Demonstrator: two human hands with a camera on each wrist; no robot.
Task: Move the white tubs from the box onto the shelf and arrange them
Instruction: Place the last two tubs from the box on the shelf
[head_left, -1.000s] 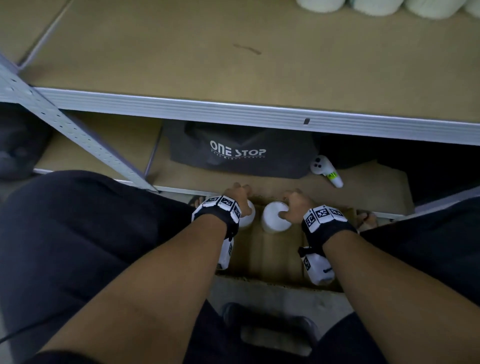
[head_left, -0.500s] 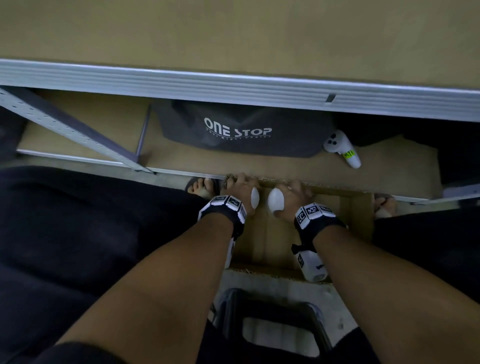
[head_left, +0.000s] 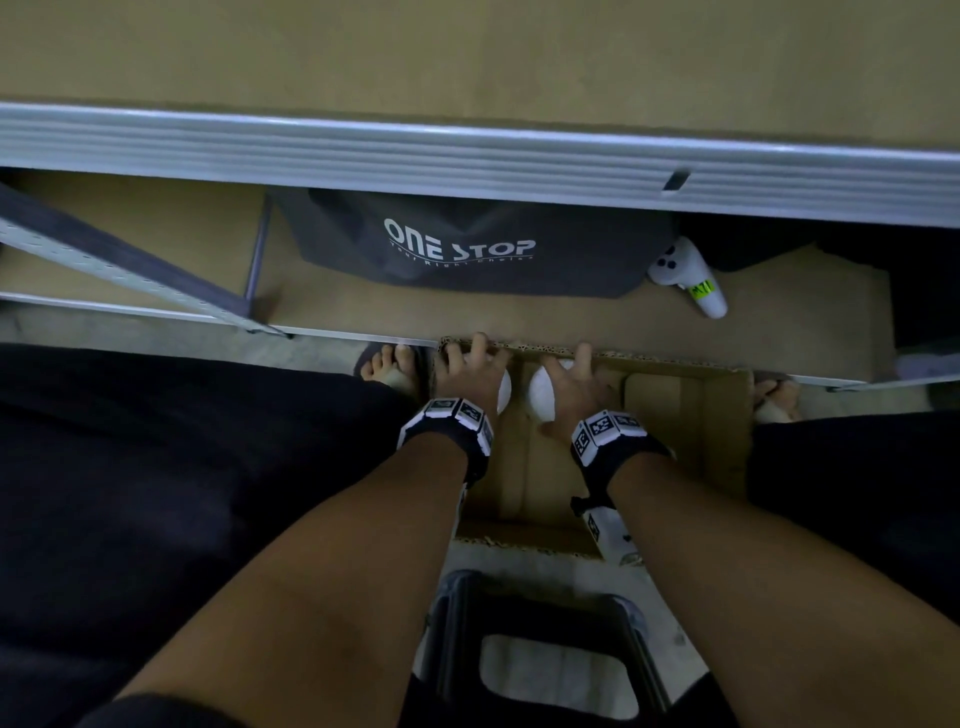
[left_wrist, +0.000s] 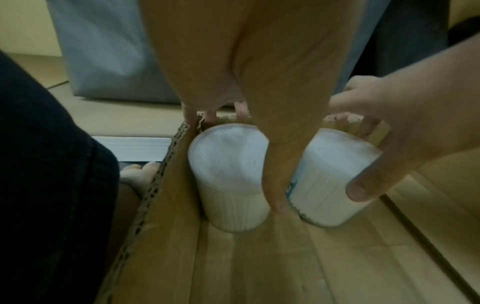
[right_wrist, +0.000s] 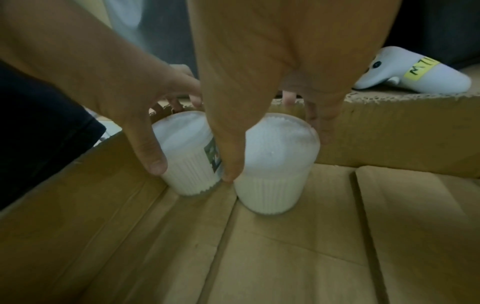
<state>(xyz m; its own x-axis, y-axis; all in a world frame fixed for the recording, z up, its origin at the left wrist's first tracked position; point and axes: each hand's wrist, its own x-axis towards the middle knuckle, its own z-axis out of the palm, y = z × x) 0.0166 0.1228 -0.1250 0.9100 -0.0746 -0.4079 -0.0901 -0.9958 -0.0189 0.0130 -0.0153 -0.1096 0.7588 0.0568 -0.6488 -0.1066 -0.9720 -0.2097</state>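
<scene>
Two white ribbed tubs stand side by side in the far left corner of the open cardboard box (head_left: 691, 415). My left hand (head_left: 470, 371) grips the left tub (left_wrist: 228, 170), fingers behind it at the box wall and thumb (left_wrist: 272, 185) in front. Around the right tub (right_wrist: 278, 160) is my right hand (head_left: 574, 384), with its thumb (right_wrist: 231, 156) between the two tubs. Both tubs still touch the box floor. In the head view only slivers of the left tub (head_left: 504, 392) and the right tub (head_left: 540, 397) show. The shelf board (head_left: 467, 52) lies above, behind its metal rail (head_left: 467, 156).
On the lower shelf sit a dark "ONE STOP" bag (head_left: 467, 249) and a white controller (head_left: 685, 278). A slanted metal brace (head_left: 130, 275) crosses at the left. A black stool (head_left: 545, 665) is below my arms. Sandalled feet (head_left: 389, 366) flank the box.
My view has tilted down, and the tubs at the back of the shelf have left the frame. Both hands have sunk lower over the tubs and wrapped round their sides.
</scene>
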